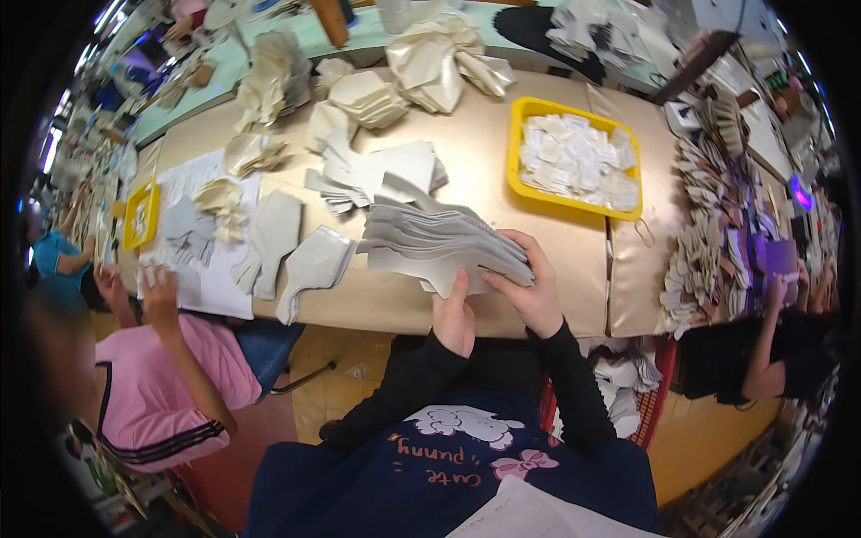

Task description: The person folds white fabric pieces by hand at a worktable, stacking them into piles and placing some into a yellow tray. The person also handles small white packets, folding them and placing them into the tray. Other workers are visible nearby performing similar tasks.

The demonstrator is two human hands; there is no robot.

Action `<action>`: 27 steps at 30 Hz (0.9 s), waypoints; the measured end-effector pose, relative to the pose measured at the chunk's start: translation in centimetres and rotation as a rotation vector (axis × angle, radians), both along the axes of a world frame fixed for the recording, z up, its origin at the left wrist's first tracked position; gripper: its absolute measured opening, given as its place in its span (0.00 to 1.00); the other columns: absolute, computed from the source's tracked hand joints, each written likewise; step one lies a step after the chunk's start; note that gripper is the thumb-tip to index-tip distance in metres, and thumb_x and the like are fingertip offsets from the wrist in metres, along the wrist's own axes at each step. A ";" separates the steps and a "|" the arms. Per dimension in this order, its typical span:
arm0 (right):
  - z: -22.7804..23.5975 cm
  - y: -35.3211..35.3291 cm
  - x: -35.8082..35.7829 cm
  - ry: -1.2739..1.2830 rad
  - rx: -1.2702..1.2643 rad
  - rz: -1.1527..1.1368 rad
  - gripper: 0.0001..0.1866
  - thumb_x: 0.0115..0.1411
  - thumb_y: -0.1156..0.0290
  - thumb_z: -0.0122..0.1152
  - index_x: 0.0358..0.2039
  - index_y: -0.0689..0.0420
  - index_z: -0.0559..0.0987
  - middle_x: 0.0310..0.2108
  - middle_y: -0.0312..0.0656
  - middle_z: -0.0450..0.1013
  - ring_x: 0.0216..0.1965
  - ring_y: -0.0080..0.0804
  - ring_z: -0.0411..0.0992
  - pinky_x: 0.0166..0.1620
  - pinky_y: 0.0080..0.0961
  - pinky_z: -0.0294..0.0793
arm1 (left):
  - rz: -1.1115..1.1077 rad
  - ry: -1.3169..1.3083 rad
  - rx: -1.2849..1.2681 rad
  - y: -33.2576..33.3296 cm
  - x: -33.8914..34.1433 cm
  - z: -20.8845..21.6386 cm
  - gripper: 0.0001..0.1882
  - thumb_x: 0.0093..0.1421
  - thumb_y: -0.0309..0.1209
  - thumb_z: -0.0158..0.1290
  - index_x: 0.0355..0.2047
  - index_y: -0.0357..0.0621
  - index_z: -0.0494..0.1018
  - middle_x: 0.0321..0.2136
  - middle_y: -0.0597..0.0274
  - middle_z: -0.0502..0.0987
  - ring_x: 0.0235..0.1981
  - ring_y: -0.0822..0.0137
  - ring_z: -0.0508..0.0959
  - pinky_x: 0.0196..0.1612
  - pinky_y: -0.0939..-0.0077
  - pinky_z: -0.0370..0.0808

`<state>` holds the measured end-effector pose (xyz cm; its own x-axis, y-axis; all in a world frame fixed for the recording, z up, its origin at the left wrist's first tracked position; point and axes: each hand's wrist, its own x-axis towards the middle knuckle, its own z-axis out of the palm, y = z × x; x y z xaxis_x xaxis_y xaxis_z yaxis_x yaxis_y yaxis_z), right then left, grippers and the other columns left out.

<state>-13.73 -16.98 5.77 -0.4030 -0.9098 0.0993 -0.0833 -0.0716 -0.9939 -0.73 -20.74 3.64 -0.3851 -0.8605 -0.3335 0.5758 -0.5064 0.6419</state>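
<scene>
Both hands are on the fanned stack of grey cut pieces (444,247) at the near edge of the table (574,269). The left hand (455,318) pinches the stack's lower corner from beneath, thumb up over the top sheet; the right hand (531,289) is closed round the stack's right end, fingers curled over it. This looks like sorting or counting through the pile, so the next move probably calls for thumbing one sheet free without letting the fan slide.

Just beyond the grip lies another spread of grey pieces (381,175). Right of the grip sits a yellow tray (518,143) of small white packets, with bare tabletop between. Left of the grip two single flat pieces (309,264) lie loose. A neighbour in a pink shirt (148,394) works well to the left.
</scene>
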 end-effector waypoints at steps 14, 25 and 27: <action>-5.6 0.8 -4.5 0.096 -0.015 0.169 0.35 0.50 0.81 0.67 0.59 0.56 0.66 0.52 0.43 0.71 0.56 0.32 0.69 0.58 0.30 0.69 | -0.685 -1.396 -1.388 -7.1 3.7 0.0 0.45 0.45 0.32 0.64 0.65 0.48 0.59 0.54 0.51 0.67 0.60 0.51 0.65 0.70 0.43 0.43; -2.6 1.3 -4.2 0.294 -0.140 0.071 0.38 0.49 0.73 0.73 0.60 0.54 0.67 0.57 0.46 0.65 0.58 0.39 0.65 0.59 0.34 0.67 | -0.975 -0.892 -0.682 -12.4 6.3 1.8 0.33 0.52 0.38 0.66 0.56 0.38 0.69 0.45 0.51 0.79 0.46 0.58 0.79 0.54 0.69 0.72; -2.1 1.5 -6.8 0.515 -0.149 -0.037 0.30 0.52 0.72 0.71 0.55 0.55 0.72 0.55 0.46 0.68 0.57 0.42 0.67 0.58 0.34 0.68 | -1.120 -0.927 -0.537 -15.5 7.9 2.4 0.34 0.51 0.42 0.67 0.54 0.35 0.71 0.44 0.49 0.80 0.45 0.61 0.79 0.53 0.71 0.72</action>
<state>-20.58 -15.46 3.64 -0.2989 -0.8569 0.4200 -0.5629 -0.1971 -0.8027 7.15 -36.22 6.01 -0.7316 -0.3763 -0.5684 -0.6157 0.0067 0.7880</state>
